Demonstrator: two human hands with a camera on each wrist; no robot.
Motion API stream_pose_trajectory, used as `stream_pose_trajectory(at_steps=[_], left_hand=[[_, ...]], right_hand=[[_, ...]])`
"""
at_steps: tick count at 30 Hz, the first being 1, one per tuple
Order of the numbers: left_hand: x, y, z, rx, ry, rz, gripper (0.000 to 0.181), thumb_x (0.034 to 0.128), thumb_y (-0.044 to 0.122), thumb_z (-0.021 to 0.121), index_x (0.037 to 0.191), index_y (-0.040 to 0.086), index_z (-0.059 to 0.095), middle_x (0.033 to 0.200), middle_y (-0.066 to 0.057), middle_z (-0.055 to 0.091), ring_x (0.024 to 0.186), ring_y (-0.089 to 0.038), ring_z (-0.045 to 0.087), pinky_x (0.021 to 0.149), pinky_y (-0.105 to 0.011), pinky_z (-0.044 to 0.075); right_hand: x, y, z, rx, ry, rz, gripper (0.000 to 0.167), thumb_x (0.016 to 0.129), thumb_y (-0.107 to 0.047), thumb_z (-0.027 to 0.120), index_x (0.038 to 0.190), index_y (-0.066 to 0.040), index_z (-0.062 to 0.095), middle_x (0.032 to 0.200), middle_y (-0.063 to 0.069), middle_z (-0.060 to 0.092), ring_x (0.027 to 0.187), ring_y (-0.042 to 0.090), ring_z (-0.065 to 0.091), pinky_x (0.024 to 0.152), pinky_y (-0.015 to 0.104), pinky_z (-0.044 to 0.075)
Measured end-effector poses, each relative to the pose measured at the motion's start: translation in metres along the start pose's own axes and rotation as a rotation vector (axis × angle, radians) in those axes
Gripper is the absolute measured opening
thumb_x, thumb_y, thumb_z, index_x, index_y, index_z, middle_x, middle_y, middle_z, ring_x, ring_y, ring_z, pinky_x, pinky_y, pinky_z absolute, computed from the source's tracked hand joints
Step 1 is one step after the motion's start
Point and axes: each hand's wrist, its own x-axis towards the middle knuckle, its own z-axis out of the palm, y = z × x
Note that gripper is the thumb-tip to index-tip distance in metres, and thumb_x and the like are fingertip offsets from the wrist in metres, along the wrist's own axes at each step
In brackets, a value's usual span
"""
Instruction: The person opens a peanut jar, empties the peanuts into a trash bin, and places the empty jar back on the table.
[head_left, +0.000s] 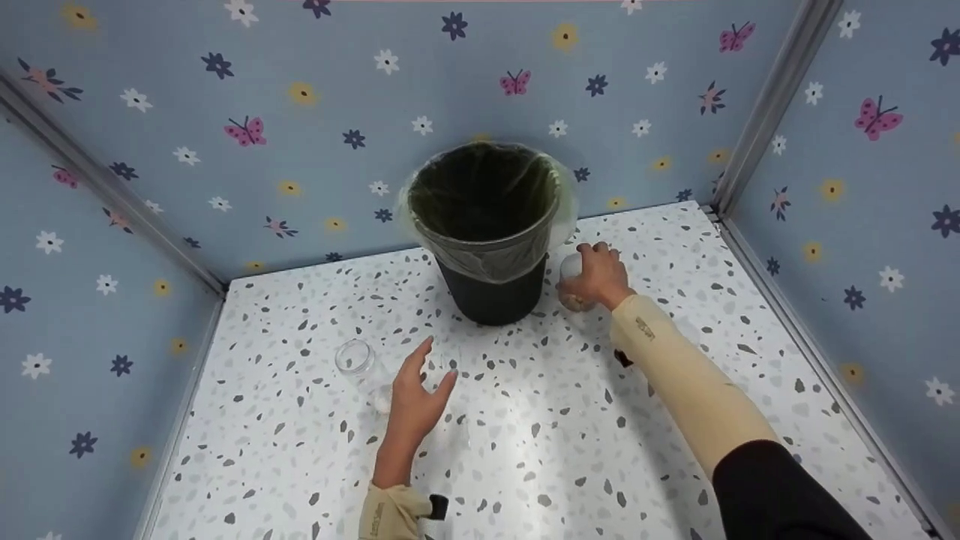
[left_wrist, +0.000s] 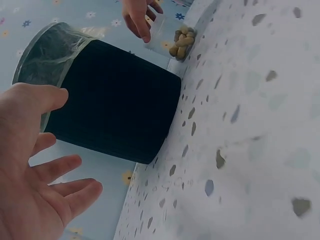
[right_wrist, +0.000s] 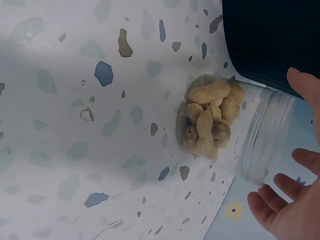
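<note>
The right hand (head_left: 600, 274) has its fingers spread at the rim of the peanut jar (right_wrist: 242, 135) (whether gripping, I cannot tell), just beside the bin (head_left: 491, 296), so a lopsided nudge could topple it, the empty, splayed left hand (head_left: 415, 405) being too far off to steady it

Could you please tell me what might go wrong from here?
The right hand is at the top of the peanut jar; an uneven touch might tip it. That jar stands close beside the bin, so lifting it could perhaps knock the bin. The left hand is near a clear jar that shows only faintly against the speckled table, so a careless move might bump it.
</note>
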Motion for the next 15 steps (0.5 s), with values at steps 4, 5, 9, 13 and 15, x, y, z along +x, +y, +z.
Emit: stream_pose_trajectory(at_steps=[4,5,9,13,15], left_hand=[[0.019,0.001,0.007,-0.036,-0.013,-0.001,0.062,0.0907,0.023,0.071,0.144,0.006,0.045,0.138,-0.017,0.049,0.127,-0.033,0.046,0.096,-0.052,0.046],[0.024,0.001,0.009,-0.046,-0.017,-0.005,0.062,0.091,0.023,0.07,0.145,0.007,0.045,0.138,-0.017,0.049,0.127,-0.034,0.045,0.097,-0.052,0.045],[0.035,0.0,0.013,-0.075,-0.034,-0.024,0.063,0.0914,0.024,0.07,0.146,0.009,0.042,0.138,-0.017,0.047,0.127,-0.04,0.044,0.098,-0.053,0.044],[0.037,-0.003,0.012,-0.101,-0.045,-0.039,0.064,0.0907,0.021,0.071,0.146,0.008,0.042,0.14,-0.017,0.045,0.126,-0.039,0.046,0.099,-0.05,0.044],[0.036,-0.005,0.011,-0.107,-0.044,-0.036,0.063,0.0905,0.02,0.071,0.146,0.009,0.042,0.141,-0.017,0.044,0.125,-0.038,0.047,0.098,-0.05,0.045]], right_hand=[[0.002,0.001,0.002,-0.006,-0.025,0.022,0.084,0.073,-0.04,0.082,0.139,-0.002,0.046,0.13,0.025,0.044,0.115,0.041,0.043,0.092,0.056,0.043],[0.002,0.001,0.002,-0.005,-0.025,0.032,0.082,0.074,-0.039,0.082,0.138,-0.002,0.046,0.13,0.025,0.044,0.115,0.041,0.042,0.092,0.056,0.044],[0.001,0.002,0.004,-0.004,-0.039,0.064,0.078,0.076,-0.035,0.082,0.137,-0.003,0.046,0.128,0.024,0.044,0.116,0.041,0.042,0.093,0.055,0.043],[0.001,-0.003,0.006,-0.009,-0.064,0.064,0.079,0.076,-0.036,0.082,0.138,-0.003,0.045,0.127,0.023,0.045,0.115,0.04,0.042,0.093,0.055,0.043],[0.0,-0.007,0.006,-0.006,-0.059,0.044,0.08,0.074,-0.035,0.083,0.137,-0.003,0.046,0.126,0.024,0.045,0.114,0.041,0.043,0.092,0.056,0.044]])
